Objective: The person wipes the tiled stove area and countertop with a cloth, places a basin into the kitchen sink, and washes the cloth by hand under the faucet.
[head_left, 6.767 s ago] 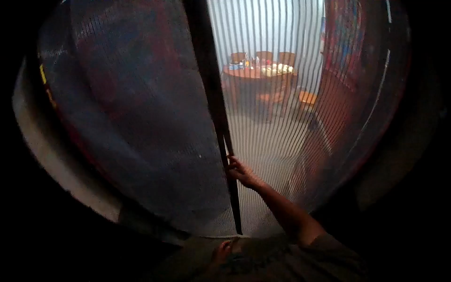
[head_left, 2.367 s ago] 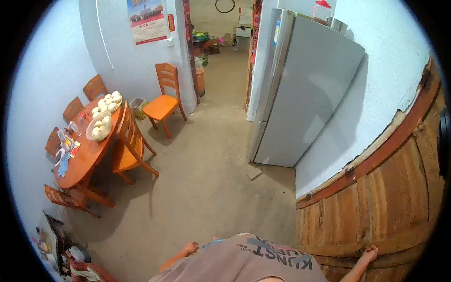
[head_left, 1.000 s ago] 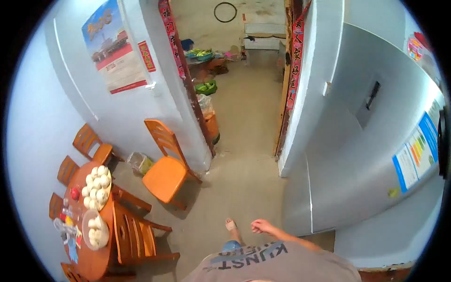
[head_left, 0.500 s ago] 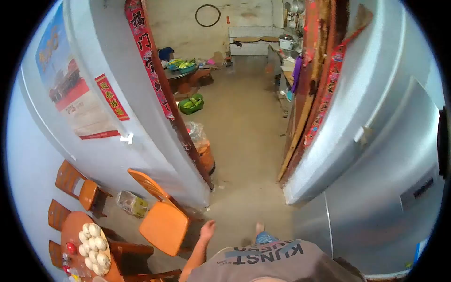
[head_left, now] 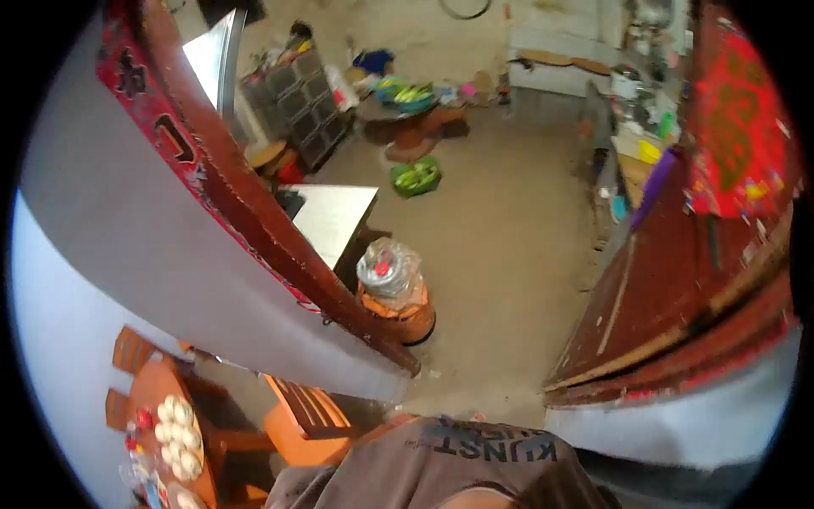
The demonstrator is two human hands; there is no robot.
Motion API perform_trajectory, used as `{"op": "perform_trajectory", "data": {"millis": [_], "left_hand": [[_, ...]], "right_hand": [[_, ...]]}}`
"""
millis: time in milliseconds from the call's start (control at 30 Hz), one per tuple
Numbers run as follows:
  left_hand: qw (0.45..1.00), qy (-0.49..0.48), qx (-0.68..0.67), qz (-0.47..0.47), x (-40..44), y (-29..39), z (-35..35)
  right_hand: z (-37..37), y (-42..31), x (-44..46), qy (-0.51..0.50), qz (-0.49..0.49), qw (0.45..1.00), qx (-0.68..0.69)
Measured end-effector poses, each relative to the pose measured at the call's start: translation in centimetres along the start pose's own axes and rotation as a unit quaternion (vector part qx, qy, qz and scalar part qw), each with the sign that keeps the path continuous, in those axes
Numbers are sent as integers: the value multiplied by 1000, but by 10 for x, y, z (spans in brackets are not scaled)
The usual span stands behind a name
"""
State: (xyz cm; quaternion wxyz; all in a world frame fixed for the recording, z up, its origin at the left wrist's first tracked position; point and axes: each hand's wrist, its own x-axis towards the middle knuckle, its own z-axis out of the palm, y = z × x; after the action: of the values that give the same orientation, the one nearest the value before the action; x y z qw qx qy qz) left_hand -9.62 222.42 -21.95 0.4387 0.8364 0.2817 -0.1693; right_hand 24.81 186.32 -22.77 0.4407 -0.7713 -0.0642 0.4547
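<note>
A sliver of skin shows at the upper edge of the brown shirt [head_left: 500, 454], perhaps part of my left hand or forearm, with no fingers to make out. My right hand is out of the frame. Just ahead is a doorway, with a red-brown frame [head_left: 246, 208] on the left and an open dark red door [head_left: 653, 280] on the right. Inside the doorway, at left, stands an orange bucket [head_left: 411, 321] topped by a clear plastic bag [head_left: 394, 276].
Beyond lie a green basket of vegetables [head_left: 415, 176], a low table [head_left: 398, 110] bearing another basket, a white-topped table [head_left: 335, 216] and a cluttered counter [head_left: 632, 174]. An orange chair [head_left: 305, 433] and a dining table [head_left: 153, 386] with pale round items stand at lower left.
The view has moved forward to the doorway and turned left, bringing the white-topped table and dark rack into sight. My left forearm, raised beside the chair before, is now almost wholly hidden.
</note>
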Motion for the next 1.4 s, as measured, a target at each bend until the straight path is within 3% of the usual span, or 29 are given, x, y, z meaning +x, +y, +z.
{"op": "perform_trajectory", "data": {"millis": [100,200,267,367,433,600,733,800,867,933,1000,1033,1067,1133,1167,1200,1233,1267,1333,1367,1400], "left_hand": [[996,28,-31,-76,7,77,-76],[990,66,-67,-108,56,86,-118],[989,74,-71,-103,97,67,-148],[996,36,-46,-63,203,21,-196],[993,45,-62,-92,266,15,-238],[980,63,-97,-163,385,43,-347],[984,106,-114,-87,507,70,-447],[979,127,-152,-40,582,93,-490],[940,73,-312,-121,629,163,-535],[948,67,-296,-98,700,169,-554],[838,-43,-538,-81,754,174,-570],[816,-67,-568,-82,778,183,-577],[820,-65,-560,-93,795,190,-582],[937,-18,-334,-103,828,209,-603],[967,-7,-230,-108,848,228,-612],[975,-15,-197,-104,874,238,-627],[981,-22,-162,-103,895,250,-641],[985,-32,-133,-103,916,262,-656],[987,-40,-116,-103,968,281,-684],[988,-42,-102,-106,991,292,-696],[989,-42,-94,-109,1014,300,-711]], "right_hand": [[-8,-100,56,-3,-11,985,171],[-2,-177,135,-23,-26,978,205],[18,-189,219,-68,-30,957,279],[23,-233,263,-30,-67,992,99],[9,-250,291,7,-75,996,-40],[-33,-253,314,85,-16,979,-187],[-48,-234,346,127,2,950,-287],[-45,-218,380,155,-55,916,-365],[-39,-197,412,212,-131,865,-435],[-50,-227,449,169,-76,887,-423],[-57,-256,484,130,-12,943,-308],[-72,-290,504,136,-11,945,-298],[-92,-359,508,146,86,964,-204],[-99,-387,550,143,95,952,-252],[-100,-345,615,144,101,975,132],[-140,-478,585,150,104,983,8],[-153,-486,626,111,29,966,-230],[-169,-506,662,113,-54,881,-457],[-207,-568,715,139,35,907,-395],[-225,-583,749,227,57,954,-187],[-243,-615,761,293,5,944,-151]]}}
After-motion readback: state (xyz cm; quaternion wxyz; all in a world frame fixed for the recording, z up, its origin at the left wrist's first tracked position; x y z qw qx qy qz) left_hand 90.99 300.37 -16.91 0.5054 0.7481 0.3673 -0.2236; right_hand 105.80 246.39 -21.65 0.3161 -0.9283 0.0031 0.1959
